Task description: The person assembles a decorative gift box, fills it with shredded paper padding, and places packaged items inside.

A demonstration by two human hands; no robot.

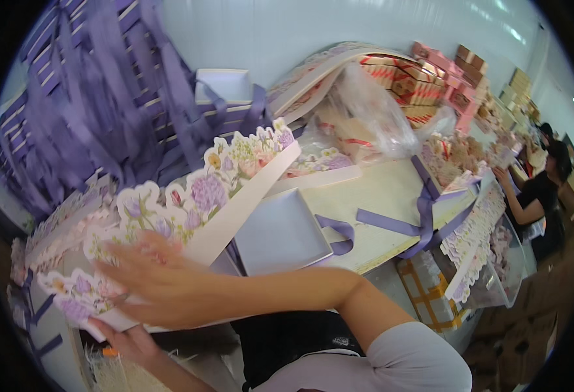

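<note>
A long die-cut card strip [203,196] printed with purple and pink flowers runs diagonally before me, with a plain pale band along one edge. My left hand [132,343] grips its near end from below, where the strip bends back on itself. Across the strip lies my right hand [154,279], blurred, with fingers spread against the printed side; it seems to press on the card, not grip it. To the right of the strip is a square open box [282,232] with a pale interior and a purple ribbon [341,232] at its side.
Stacked purple boxes with hanging ribbons [115,88] fill the back left. Plastic bags [365,112] and wrapped boxes [409,83] stand behind the table [385,191]. A filled box [449,166] sits at right, above a clear bin [512,264]. Another person [537,196] works far right.
</note>
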